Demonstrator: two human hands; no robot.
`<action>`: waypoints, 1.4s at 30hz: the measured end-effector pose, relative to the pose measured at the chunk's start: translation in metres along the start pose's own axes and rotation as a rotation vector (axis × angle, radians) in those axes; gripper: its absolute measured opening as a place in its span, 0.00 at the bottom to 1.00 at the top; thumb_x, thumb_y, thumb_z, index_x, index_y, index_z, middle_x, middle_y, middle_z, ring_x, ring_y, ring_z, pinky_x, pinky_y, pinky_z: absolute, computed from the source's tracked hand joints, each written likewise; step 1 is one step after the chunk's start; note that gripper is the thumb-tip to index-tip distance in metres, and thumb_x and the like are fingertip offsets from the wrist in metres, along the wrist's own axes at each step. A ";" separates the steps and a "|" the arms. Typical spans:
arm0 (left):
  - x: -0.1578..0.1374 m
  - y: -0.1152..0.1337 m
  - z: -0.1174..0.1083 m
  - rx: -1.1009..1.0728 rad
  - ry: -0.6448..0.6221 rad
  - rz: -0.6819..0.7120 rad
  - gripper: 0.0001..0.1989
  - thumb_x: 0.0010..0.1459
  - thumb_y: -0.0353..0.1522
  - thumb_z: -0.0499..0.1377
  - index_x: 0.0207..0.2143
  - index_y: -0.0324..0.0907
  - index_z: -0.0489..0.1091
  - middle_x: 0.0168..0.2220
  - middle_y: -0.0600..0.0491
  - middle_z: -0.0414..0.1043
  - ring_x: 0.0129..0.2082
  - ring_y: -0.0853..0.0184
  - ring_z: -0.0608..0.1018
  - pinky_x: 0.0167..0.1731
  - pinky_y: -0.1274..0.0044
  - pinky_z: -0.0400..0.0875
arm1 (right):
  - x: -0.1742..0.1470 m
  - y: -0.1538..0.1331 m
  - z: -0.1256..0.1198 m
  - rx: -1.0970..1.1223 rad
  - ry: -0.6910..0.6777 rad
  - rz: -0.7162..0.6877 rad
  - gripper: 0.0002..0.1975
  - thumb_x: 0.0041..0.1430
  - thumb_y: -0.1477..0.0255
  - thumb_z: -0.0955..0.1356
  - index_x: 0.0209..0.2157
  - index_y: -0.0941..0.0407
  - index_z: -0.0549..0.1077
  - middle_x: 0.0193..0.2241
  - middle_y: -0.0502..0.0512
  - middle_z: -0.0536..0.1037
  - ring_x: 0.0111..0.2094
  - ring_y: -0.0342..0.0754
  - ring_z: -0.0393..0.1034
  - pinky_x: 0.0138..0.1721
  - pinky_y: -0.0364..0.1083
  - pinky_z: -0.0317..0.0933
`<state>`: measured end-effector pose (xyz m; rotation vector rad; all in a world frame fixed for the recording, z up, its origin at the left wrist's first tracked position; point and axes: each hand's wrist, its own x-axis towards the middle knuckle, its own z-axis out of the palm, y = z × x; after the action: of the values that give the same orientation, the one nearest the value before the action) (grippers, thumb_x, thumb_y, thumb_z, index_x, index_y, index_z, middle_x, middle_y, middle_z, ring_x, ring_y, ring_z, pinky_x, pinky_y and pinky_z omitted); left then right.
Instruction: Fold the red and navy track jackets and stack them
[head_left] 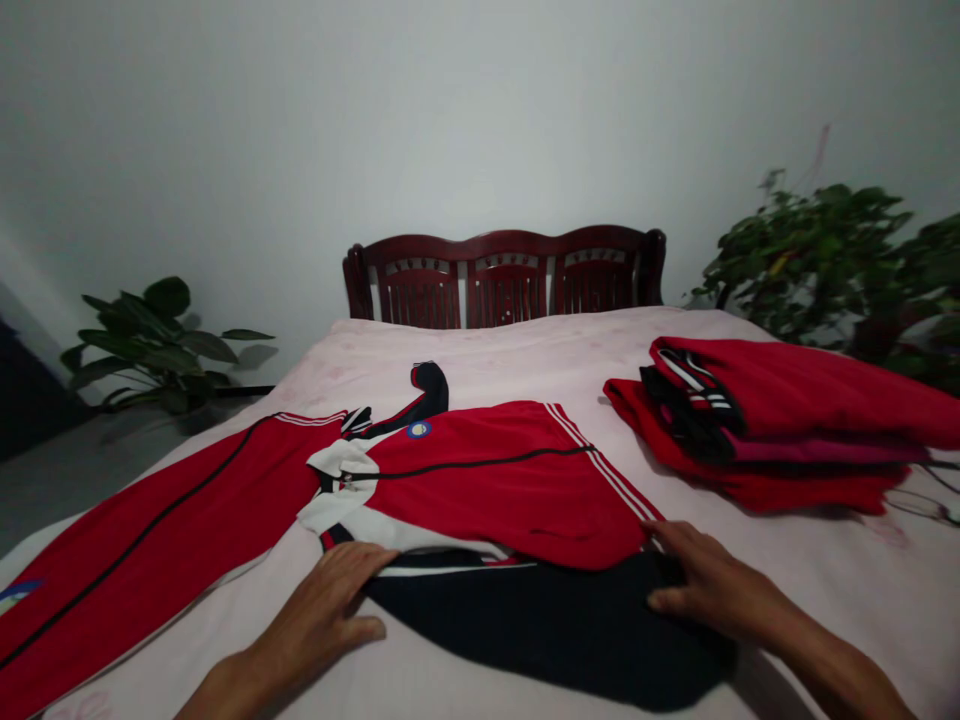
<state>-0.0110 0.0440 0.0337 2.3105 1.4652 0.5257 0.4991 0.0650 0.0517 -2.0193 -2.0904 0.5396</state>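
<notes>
A red, white and dark-navy zip jacket (pixel 480 480) lies front up on the bed, its collar to the left and striped hem to the right. Its near dark sleeve (pixel 540 620) spreads toward me; the far sleeve sticks out beyond the collar. My left hand (pixel 326 600) rests at the near shoulder, fingers flat on the cloth and thumb spread away. At the near hem corner, my right hand (pixel 709 580) touches the jacket with its fingertips, the thumb apart over the dark sleeve. A red garment with a dark centre line (pixel 172 510) lies flat at left.
A stack of folded red and dark clothes (pixel 787 430) sits on the right of the bed, with a thin cord beside it. Behind stands a dark wooden headboard (pixel 502 275). Leafy plants flank the bed, one at left (pixel 161 345) and others at right (pixel 840 265).
</notes>
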 end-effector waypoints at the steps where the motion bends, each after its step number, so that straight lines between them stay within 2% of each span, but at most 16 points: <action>1: -0.002 0.005 0.004 0.041 0.003 0.042 0.31 0.50 0.30 0.64 0.57 0.53 0.65 0.53 0.51 0.71 0.53 0.57 0.70 0.55 0.65 0.64 | -0.010 0.002 0.003 -0.011 0.012 0.022 0.40 0.38 0.63 0.73 0.58 0.49 0.67 0.57 0.61 0.70 0.56 0.62 0.65 0.47 0.53 0.66; 4: -0.002 0.014 0.008 0.091 0.010 0.125 0.24 0.52 0.25 0.58 0.52 0.50 0.69 0.44 0.51 0.73 0.45 0.60 0.73 0.48 0.68 0.67 | -0.033 -0.002 0.002 -0.059 -0.019 0.076 0.31 0.39 0.68 0.71 0.50 0.50 0.73 0.49 0.62 0.76 0.49 0.64 0.70 0.43 0.55 0.66; 6: -0.002 0.019 0.005 0.063 -0.007 0.152 0.17 0.54 0.24 0.54 0.44 0.47 0.72 0.37 0.51 0.73 0.40 0.63 0.73 0.44 0.70 0.67 | -0.044 -0.014 -0.007 -0.032 -0.166 0.043 0.20 0.41 0.72 0.69 0.41 0.52 0.77 0.38 0.58 0.80 0.41 0.60 0.74 0.40 0.53 0.65; 9: -0.006 0.024 -0.007 -0.082 -0.052 0.086 0.10 0.54 0.25 0.52 0.32 0.44 0.70 0.33 0.53 0.71 0.36 0.65 0.72 0.38 0.75 0.67 | -0.046 -0.043 -0.037 0.261 -0.495 -0.090 0.12 0.43 0.73 0.69 0.34 0.54 0.77 0.30 0.51 0.79 0.32 0.50 0.73 0.31 0.45 0.63; 11: -0.006 0.021 -0.018 -0.238 -0.032 -0.009 0.07 0.54 0.27 0.51 0.28 0.43 0.67 0.31 0.54 0.69 0.34 0.66 0.72 0.35 0.76 0.67 | -0.031 -0.066 -0.060 0.589 -0.573 -0.172 0.13 0.46 0.69 0.71 0.37 0.55 0.76 0.32 0.51 0.79 0.31 0.47 0.73 0.29 0.42 0.64; 12: -0.004 0.018 -0.024 -0.321 0.002 -0.064 0.06 0.54 0.28 0.52 0.27 0.43 0.67 0.31 0.55 0.69 0.33 0.66 0.71 0.34 0.77 0.67 | -0.017 -0.078 -0.070 0.757 -0.532 -0.209 0.16 0.47 0.66 0.72 0.38 0.56 0.76 0.34 0.53 0.79 0.32 0.47 0.73 0.31 0.42 0.65; 14: 0.003 0.008 -0.035 -0.480 0.119 -0.184 0.05 0.55 0.32 0.54 0.30 0.43 0.68 0.31 0.55 0.69 0.33 0.65 0.72 0.35 0.76 0.68 | 0.018 -0.099 -0.084 1.096 -0.244 -0.240 0.17 0.50 0.61 0.71 0.39 0.56 0.75 0.37 0.55 0.79 0.35 0.47 0.74 0.36 0.44 0.69; 17: 0.015 -0.007 -0.044 -0.672 0.268 -0.338 0.15 0.57 0.42 0.56 0.41 0.41 0.71 0.37 0.52 0.75 0.41 0.61 0.76 0.41 0.74 0.70 | 0.065 -0.112 -0.078 1.359 0.077 -0.187 0.17 0.53 0.59 0.69 0.42 0.53 0.73 0.42 0.56 0.78 0.41 0.49 0.75 0.43 0.47 0.70; 18: 0.017 -0.011 -0.043 -0.697 0.264 -0.363 0.19 0.56 0.44 0.57 0.45 0.41 0.71 0.41 0.50 0.76 0.44 0.59 0.76 0.44 0.72 0.70 | 0.073 -0.109 -0.069 1.332 0.131 -0.147 0.18 0.53 0.59 0.69 0.43 0.52 0.73 0.44 0.56 0.78 0.42 0.49 0.74 0.44 0.48 0.70; 20: 0.016 -0.016 -0.038 -0.652 0.174 -0.357 0.24 0.53 0.45 0.61 0.49 0.41 0.71 0.45 0.48 0.76 0.47 0.56 0.76 0.47 0.70 0.70 | 0.074 -0.092 -0.044 1.106 0.106 -0.130 0.20 0.50 0.63 0.71 0.45 0.53 0.73 0.47 0.57 0.77 0.45 0.51 0.74 0.47 0.51 0.69; 23: 0.009 -0.019 -0.022 -0.464 0.075 -0.320 0.27 0.48 0.42 0.64 0.49 0.41 0.71 0.44 0.49 0.77 0.47 0.54 0.76 0.48 0.68 0.70 | 0.052 -0.057 -0.002 0.561 -0.066 -0.345 0.24 0.46 0.72 0.70 0.48 0.54 0.73 0.49 0.58 0.76 0.50 0.55 0.71 0.53 0.55 0.65; 26: 0.009 -0.021 -0.008 -0.346 0.146 -0.329 0.18 0.54 0.42 0.58 0.42 0.41 0.73 0.37 0.51 0.77 0.40 0.57 0.76 0.43 0.70 0.71 | 0.036 -0.034 0.023 0.080 0.061 -0.518 0.28 0.45 0.79 0.66 0.52 0.54 0.73 0.53 0.60 0.74 0.55 0.56 0.66 0.57 0.57 0.58; 29: 0.013 -0.023 -0.010 -0.353 0.246 -0.292 0.18 0.58 0.43 0.53 0.40 0.40 0.73 0.36 0.51 0.77 0.38 0.59 0.76 0.43 0.72 0.71 | 0.036 -0.030 0.023 -0.166 0.170 -0.558 0.22 0.47 0.82 0.63 0.44 0.54 0.76 0.45 0.59 0.77 0.48 0.53 0.69 0.51 0.52 0.61; 33: -0.002 -0.025 -0.031 -0.385 0.209 -0.259 0.18 0.59 0.40 0.53 0.46 0.41 0.74 0.43 0.50 0.77 0.44 0.58 0.76 0.48 0.72 0.69 | 0.026 -0.026 0.005 -0.191 0.182 -0.570 0.14 0.52 0.80 0.61 0.33 0.53 0.76 0.33 0.57 0.78 0.39 0.52 0.70 0.44 0.51 0.62; 39: -0.041 -0.008 -0.050 -0.412 -0.103 -0.242 0.15 0.58 0.40 0.55 0.40 0.45 0.77 0.35 0.53 0.79 0.43 0.57 0.77 0.49 0.70 0.70 | -0.018 -0.017 -0.002 0.059 0.000 -0.368 0.15 0.45 0.78 0.62 0.31 0.50 0.77 0.34 0.53 0.80 0.39 0.52 0.73 0.43 0.49 0.65; 42: -0.033 -0.003 -0.053 -0.328 -0.065 -0.262 0.13 0.54 0.42 0.59 0.34 0.46 0.77 0.30 0.56 0.78 0.35 0.60 0.78 0.40 0.74 0.73 | -0.021 -0.037 -0.003 0.130 0.012 -0.347 0.22 0.44 0.79 0.60 0.37 0.50 0.78 0.41 0.53 0.80 0.44 0.52 0.72 0.48 0.50 0.65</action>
<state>-0.0522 0.0207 0.0742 1.8358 1.4950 0.5622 0.4674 0.0443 0.0709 -1.5403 -2.2645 0.5794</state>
